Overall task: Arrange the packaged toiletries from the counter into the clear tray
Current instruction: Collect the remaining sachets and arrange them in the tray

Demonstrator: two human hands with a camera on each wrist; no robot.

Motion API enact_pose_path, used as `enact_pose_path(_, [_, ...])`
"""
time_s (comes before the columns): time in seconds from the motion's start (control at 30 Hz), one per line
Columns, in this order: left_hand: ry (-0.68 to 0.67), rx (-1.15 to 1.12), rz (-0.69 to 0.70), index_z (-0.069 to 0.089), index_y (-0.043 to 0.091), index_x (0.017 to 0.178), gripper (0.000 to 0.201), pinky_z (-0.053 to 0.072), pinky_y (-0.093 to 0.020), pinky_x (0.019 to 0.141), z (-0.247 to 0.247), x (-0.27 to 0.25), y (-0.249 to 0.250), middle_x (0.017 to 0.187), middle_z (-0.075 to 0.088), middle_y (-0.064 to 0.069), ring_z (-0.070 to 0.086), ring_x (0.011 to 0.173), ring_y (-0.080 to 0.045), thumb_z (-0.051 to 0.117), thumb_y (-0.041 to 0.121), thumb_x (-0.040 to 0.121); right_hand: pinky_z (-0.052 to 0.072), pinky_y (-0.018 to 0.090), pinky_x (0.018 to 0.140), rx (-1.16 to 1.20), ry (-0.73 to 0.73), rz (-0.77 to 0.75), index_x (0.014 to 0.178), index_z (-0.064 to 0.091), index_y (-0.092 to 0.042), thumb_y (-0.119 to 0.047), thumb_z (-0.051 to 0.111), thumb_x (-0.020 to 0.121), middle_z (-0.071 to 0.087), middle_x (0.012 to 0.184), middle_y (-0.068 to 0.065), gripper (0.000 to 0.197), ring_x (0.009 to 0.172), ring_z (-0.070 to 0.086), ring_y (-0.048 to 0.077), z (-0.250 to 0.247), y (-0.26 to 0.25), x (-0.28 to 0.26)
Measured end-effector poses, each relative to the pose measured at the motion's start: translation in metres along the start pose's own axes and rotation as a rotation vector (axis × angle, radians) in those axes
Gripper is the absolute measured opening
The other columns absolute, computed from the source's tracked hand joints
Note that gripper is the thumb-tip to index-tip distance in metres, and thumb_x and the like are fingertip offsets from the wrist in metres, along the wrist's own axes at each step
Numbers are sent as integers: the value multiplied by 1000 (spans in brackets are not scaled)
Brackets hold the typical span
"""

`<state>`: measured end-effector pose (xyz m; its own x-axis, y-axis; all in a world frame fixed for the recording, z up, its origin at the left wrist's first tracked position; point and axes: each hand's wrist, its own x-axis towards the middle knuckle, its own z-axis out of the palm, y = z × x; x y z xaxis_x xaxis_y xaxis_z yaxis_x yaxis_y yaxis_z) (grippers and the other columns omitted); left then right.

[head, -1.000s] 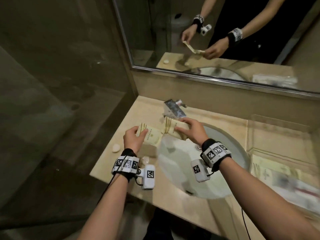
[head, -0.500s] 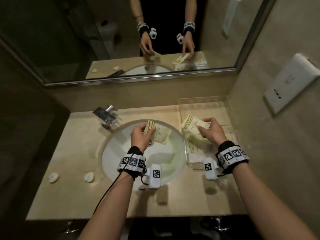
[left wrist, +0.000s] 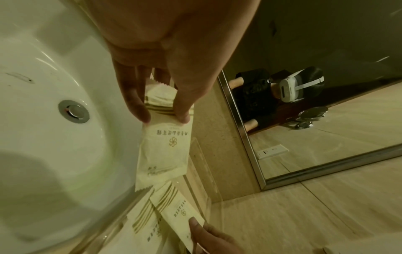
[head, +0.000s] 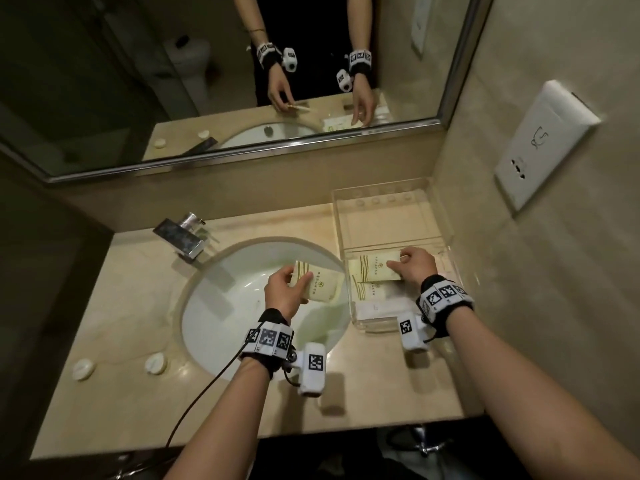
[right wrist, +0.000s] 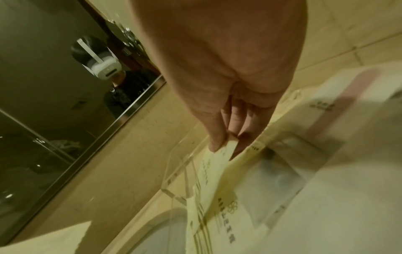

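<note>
My left hand (head: 287, 289) pinches one end of a cream toiletry packet (head: 323, 285) with gold stripes and holds it above the white basin; the left wrist view shows finger and thumb (left wrist: 165, 115) on that packet (left wrist: 163, 151). My right hand (head: 412, 266) pinches the end of a second cream packet (head: 372, 268) and holds it low inside the clear tray (head: 440, 216), over other packets (head: 370, 292) lying there. The right wrist view shows its thumb and fingers (right wrist: 222, 147) gripping that packet (right wrist: 208, 173) by the tray wall.
A white basin (head: 235, 306) is set in the beige counter (head: 138, 393), with a chrome faucet (head: 183, 237) at its back left. Two small white round caps (head: 83, 368) (head: 156, 362) lie on the counter's left. A mirror (head: 207, 81) and a wall socket (head: 543, 143) stand behind and right.
Both hands have carried their packets rightward from the counter's left. The right hand has lowered its packet into the clear tray; the left hand now holds its packet over the basin's right side.
</note>
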<state>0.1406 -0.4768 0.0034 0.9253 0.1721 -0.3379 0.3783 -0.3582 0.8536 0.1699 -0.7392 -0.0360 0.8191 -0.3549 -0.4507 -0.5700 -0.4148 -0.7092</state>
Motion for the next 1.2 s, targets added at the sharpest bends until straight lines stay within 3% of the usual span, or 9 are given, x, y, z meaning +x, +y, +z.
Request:
enact_pose_path(0.17, [0, -1, 12, 66, 4, 109, 24, 55, -25, 53, -7, 3, -9, 96, 65, -8, 64, 84, -23, 65, 16, 89, 54, 39, 91, -10, 26, 43, 107, 64, -7, -19, 80, 78, 66, 112, 12, 36, 101, 65, 29, 16, -2, 14])
enact_pose_path(0.4, [-3, 4, 12, 67, 5, 104, 20, 59, -34, 59, -11, 7, -17, 98, 68, -12, 65, 79, -23, 66, 18, 88, 53, 42, 87, -92, 90, -33, 84, 59, -12, -20, 84, 72, 67, 99, 11, 28, 94, 64, 30, 25, 1, 19])
enact_pose_path(0.57, [-31, -30, 11, 68, 9, 102, 19, 61, -47, 68, -4, 13, -16, 104, 67, -16, 67, 72, -27, 67, 21, 87, 50, 35, 75, -93, 126, -85, 95, 55, -8, -26, 84, 73, 63, 89, 7, 40, 82, 61, 24, 26, 8, 19])
enact_pose_path(0.77, [-88, -143, -29, 63, 5, 109, 22, 62, -37, 66, 11, 20, -9, 111, 64, -19, 66, 72, -21, 64, 15, 90, 53, 35, 78, 26, 196, -145, 92, 61, -11, -30, 75, 81, 67, 82, 2, 26, 84, 65, 22, 17, 13, 18])
enact_pose_path(0.87, [-142, -252, -53, 59, -1, 114, 24, 61, -25, 61, 23, 18, -2, 112, 62, -21, 68, 77, -19, 61, 7, 91, 56, 33, 74, 244, 46, -168, 92, 67, -12, -38, 72, 83, 72, 86, 4, 28, 78, 68, 19, 10, -1, 4])
enact_pose_path(0.93, [-182, -325, -69, 58, -3, 116, 26, 61, -25, 61, 34, 17, 5, 113, 61, -24, 68, 81, -21, 60, 3, 91, 56, 33, 72, 359, -169, -196, 99, 69, -12, -41, 68, 86, 75, 93, 9, 32, 76, 68, 19, 6, -14, -10])
enact_pose_path(1.0, [-217, -376, -85, 57, -3, 116, 26, 61, -25, 61, 46, 16, 12, 112, 62, -24, 68, 83, -21, 58, 1, 91, 57, 31, 73, 307, -300, -237, 106, 67, -13, -38, 68, 88, 74, 95, 7, 31, 80, 70, 18, -1, -23, -21])
enact_pose_path(1.1, [-256, -390, -108, 55, -4, 118, 28, 62, -28, 64, 62, 16, 20, 107, 64, -24, 69, 79, -21, 58, 0, 91, 55, 25, 72, 182, -327, -257, 115, 64, -10, -28, 73, 85, 73, 100, 5, 36, 92, 70, 20, -8, -16, -17])
enact_pose_path(1.2, [-229, -346, -134, 55, -2, 116, 27, 61, -29, 60, 71, 18, 20, 91, 64, -16, 68, 66, -23, 61, 1, 89, 50, 19, 66, 145, -175, -177, 130, 57, -4, -29, 75, 83, 67, 114, 9, 56, 99, 65, 22, -16, -3, -5])
